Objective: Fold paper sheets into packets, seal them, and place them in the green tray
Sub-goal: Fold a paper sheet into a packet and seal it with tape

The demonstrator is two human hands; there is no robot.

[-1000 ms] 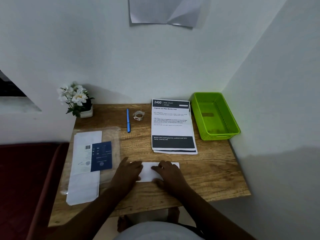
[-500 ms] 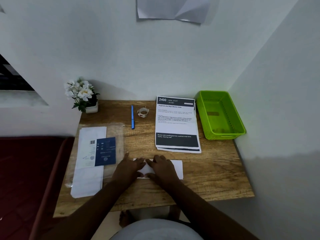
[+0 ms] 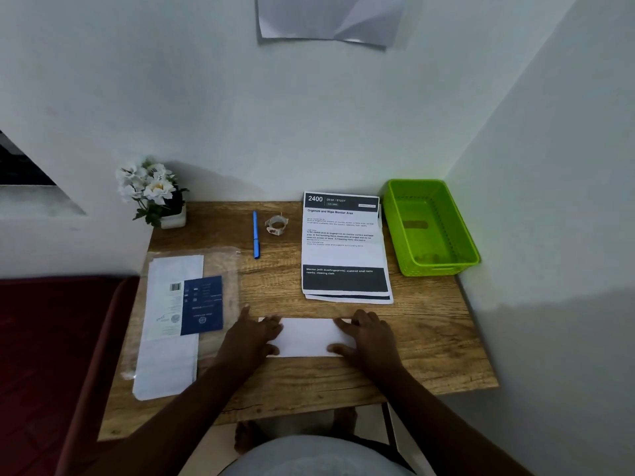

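On top sheet [image 3: 343, 245]: "2400 DESK / STUDY"

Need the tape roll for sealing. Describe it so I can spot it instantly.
Start at the wooden desk and look along its back edge by the wall. The tape roll lies between the blue pen and the printed sheets: the only small, pale ring there.

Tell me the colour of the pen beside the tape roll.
Blue; the pen shows clearly in the head view.
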